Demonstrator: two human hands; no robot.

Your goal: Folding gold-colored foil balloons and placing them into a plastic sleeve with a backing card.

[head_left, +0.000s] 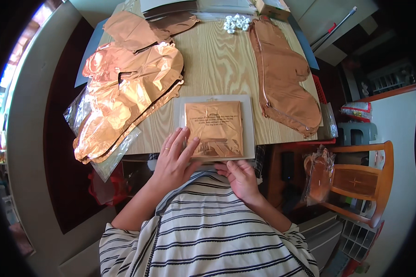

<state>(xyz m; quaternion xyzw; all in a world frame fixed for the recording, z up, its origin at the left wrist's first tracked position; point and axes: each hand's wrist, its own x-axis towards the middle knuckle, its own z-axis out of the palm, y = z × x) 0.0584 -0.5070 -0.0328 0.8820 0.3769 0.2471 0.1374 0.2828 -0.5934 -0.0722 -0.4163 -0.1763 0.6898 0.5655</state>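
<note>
A clear flat bag (248,134) lies at the table's near edge, with a white card and a neatly folded copper foil balloon (215,129) inside; dark print runs across its front. My left hand (173,154) rests on the bag's left side, its fingers stretched out over the folded foil. At the lower edge, slightly past the tabletop, my right hand (240,180) pinches the bag between thumb and fingers; the fingertips are partly hidden. Flat copper foil balloons lie in a left stack (138,92) and a right stack (282,78).
White small pieces (236,23) sit in a pile at the far side of the wood-grain table (217,64), near a cardboard box (272,8). Clear plastic bags (108,161) hang over the left edge. A wooden chair (360,180) with a bagged copper item (319,175) stands right.
</note>
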